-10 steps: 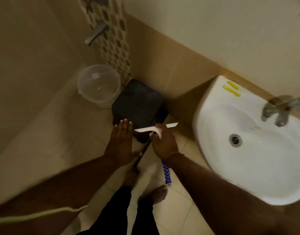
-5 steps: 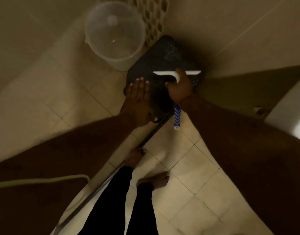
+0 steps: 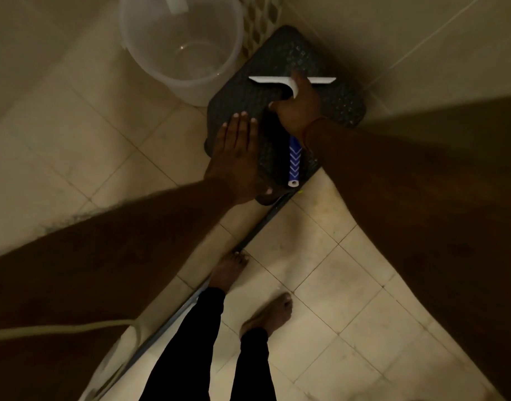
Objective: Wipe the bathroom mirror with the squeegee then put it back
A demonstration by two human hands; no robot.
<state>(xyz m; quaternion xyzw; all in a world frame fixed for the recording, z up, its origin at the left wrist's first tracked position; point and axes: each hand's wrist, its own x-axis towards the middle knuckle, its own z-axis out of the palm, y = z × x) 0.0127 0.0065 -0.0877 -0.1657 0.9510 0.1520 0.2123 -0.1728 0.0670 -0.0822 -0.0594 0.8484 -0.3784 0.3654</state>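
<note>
The squeegee (image 3: 294,160), judged light and rigid, was grasped near its neck by the right hand (image 3: 299,108); the left hand (image 3: 237,160) was flat, holding nothing.

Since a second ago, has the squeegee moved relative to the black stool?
Yes. The squeegee, gripped by the right hand, has moved away from the person, from the black stool's near edge to over its top, toward the wall.

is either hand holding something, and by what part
The right hand grips the squeegee at the top of its handle, just under the white blade. The left hand, fingers straight, holds nothing.
</note>
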